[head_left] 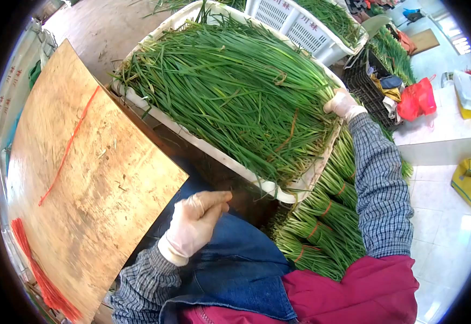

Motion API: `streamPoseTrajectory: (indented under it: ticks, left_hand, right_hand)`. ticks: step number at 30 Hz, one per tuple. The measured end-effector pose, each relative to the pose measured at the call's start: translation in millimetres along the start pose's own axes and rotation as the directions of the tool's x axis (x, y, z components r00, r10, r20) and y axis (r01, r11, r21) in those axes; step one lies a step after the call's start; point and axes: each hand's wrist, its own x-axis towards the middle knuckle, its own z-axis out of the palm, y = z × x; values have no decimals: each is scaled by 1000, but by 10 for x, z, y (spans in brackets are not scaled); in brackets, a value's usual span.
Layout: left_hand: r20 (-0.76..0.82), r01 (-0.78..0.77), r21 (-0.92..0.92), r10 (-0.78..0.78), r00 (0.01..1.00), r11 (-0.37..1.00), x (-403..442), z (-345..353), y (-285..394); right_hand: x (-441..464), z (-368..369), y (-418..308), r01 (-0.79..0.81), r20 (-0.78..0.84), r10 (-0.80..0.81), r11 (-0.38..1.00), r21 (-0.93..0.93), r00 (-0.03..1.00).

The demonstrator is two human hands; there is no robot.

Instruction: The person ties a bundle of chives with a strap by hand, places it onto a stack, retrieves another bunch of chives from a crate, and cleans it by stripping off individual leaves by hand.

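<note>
Long garlic chives [219, 81] fill a white plastic crate [208, 148] in front of me. At its right end my right hand [346, 104], in a thin white glove, closes round the pale stalk ends of some chives; part of its fingers is hidden. My left hand [195, 221], gloved with bare fingertips, is raised above my lap between the board and the crate. Its thumb and fingers are pressed together, and anything between them is too small to make out. Below the crate's right end lie bundles of chives [335, 216] tied with red bands.
A wooden board [95, 162] stands at my left, with one red tie [71, 146] and a bunch of red ties [44, 275] on it. Behind are another white crate [305, 32] and a black crate [365, 81]. A red bag [416, 100] sits at the right.
</note>
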Motion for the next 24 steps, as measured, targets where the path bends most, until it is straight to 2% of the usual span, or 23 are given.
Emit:
streamPoseTrajectory:
  ticks: [2, 4, 6, 8, 9, 13, 14, 15, 17, 18, 19, 20, 21, 22, 23, 24]
  left_hand:
    - [30, 64, -72, -62, 998, 995, 143, 20, 69]
    - [66, 98, -148, -89, 994, 984, 276, 45, 69]
    - [111, 147, -250, -122, 986, 957, 411, 87, 92]
    - [162, 189, -326, -143, 976, 926, 573, 153, 115]
    - [179, 220, -350, -166, 970, 910, 674, 197, 108]
    - [229, 352, -414, -278, 933, 839, 1136, 480, -42]
    - [263, 336, -388, -246, 933, 858, 1278, 537, -109]
    - [309, 351, -458, -224, 924, 816, 1363, 582, -91]
    - [293, 354, -560, -221, 930, 749, 1544, 673, -193]
    - [344, 368, -607, -185, 921, 704, 1616, 684, -248]
    - [327, 397, -649, -233, 916, 648, 1646, 709, -241]
    - [301, 332, -718, -157, 941, 612, 1620, 727, -209]
    - [270, 270, -778, -85, 959, 567, 1577, 735, -169]
    - [269, 335, -799, -201, 942, 500, 1570, 724, -157]
    - [238, 326, -842, -247, 939, 429, 1541, 689, -190]
    - [217, 298, -863, -233, 948, 408, 1544, 647, -280]
  right_hand:
    - [260, 19, 252, 54, 43, -60, 991, 123, 997]
    - [350, 91, 374, 80, 6, -83, 974, 213, 997]
    - [370, 177, 434, 12, -26, -3, 949, 315, 1000]
    - [25, 120, 105, -70, 136, 3, 867, 493, 991]
    - [-182, 126, -115, -110, 160, 16, 795, 596, 987]
    - [-484, 237, -461, -124, 163, 22, 753, 646, 986]
    - [-559, 284, -557, -115, 148, 22, 748, 654, 989]
    - [-641, 361, -650, -106, 133, 23, 742, 662, 991]
    - [-790, 657, -753, 64, 4, -86, 775, 629, 996]
    - [-758, 947, -636, 342, -199, -301, 912, 225, 933]
    - [-846, 1162, -697, 412, -299, -384, 910, 36, 874]
    - [-933, 1376, -758, 431, -393, -459, 888, -163, 797]
    - [-1121, 1504, -1011, 368, -499, -347, 928, -61, 794]
    - [-1241, 1593, -1183, 341, -479, -372, 927, -155, 795]
    - [-1307, 1652, -1291, 316, -453, -398, 916, -247, 798]
    - [-1314, 1691, -1329, 311, -410, -398, 913, -264, 820]
